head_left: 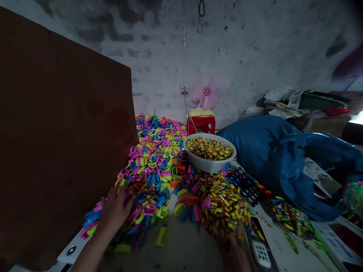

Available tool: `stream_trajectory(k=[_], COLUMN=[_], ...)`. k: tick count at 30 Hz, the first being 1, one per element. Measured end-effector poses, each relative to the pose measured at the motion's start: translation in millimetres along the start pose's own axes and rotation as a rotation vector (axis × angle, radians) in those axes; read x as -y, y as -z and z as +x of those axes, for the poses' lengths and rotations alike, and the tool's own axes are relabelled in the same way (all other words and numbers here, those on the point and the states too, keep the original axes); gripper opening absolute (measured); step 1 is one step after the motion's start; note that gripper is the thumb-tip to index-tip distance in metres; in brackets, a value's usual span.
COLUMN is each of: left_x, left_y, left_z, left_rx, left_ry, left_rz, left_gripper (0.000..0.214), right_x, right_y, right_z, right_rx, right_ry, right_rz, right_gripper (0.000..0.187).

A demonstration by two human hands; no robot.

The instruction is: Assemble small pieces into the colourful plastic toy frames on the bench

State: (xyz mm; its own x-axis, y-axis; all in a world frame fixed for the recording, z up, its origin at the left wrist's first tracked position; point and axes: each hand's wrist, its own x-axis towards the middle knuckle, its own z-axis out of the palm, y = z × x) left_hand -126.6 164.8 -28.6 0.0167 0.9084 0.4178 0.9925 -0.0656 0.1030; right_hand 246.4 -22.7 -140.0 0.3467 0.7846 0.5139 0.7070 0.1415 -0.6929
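Note:
My left hand [115, 209] lies palm down with fingers spread on a big heap of coloured plastic rings [154, 158] in pink, yellow, green and blue. My right hand [234, 253] is low at the bottom edge, dim and blurred, touching a pile of small multicoloured pieces [224, 207]; whether it grips any of them I cannot tell. A white bowl [209, 163] filled with the same small pieces stands behind that pile.
A brown board [62, 124] leans along the left. Large blue plastic bags [283, 151] fill the right. A black mesh basket [245, 185] lies beside the bowl. A red crate [201, 124] and a pink fan [206, 94] stand at the back wall.

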Motion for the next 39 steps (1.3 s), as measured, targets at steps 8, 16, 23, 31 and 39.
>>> stream_trajectory(k=[8,16,23,31,39], left_x=[-107,-167,-178,-157,-150], left_y=[-0.5,-49.6,-38.0,18.5,25.1], left_z=[38,79,77,-74,-160], left_rx=[0.382,0.474,0.523,0.888,1.084], left_ry=[-0.285,-0.333,-0.415,-0.448,0.414], left_rz=[-0.081,-0.133,-0.352,-1.095,-1.914], left_gripper=[0.034,0.033,0.022,0.042,0.055], right_x=[5,7,18,65,103], right_y=[-48,-48,-39,8,30], right_z=[-47,-44,-42,-39,-37], right_rx=[0.125,0.101,0.046,0.151,0.228], right_ry=[-0.24,-0.253,-0.235,0.041,0.256], right_rz=[0.299,0.325,0.388,0.288,0.247], right_gripper=[0.049,0.052,0.049,0.041,0.025])
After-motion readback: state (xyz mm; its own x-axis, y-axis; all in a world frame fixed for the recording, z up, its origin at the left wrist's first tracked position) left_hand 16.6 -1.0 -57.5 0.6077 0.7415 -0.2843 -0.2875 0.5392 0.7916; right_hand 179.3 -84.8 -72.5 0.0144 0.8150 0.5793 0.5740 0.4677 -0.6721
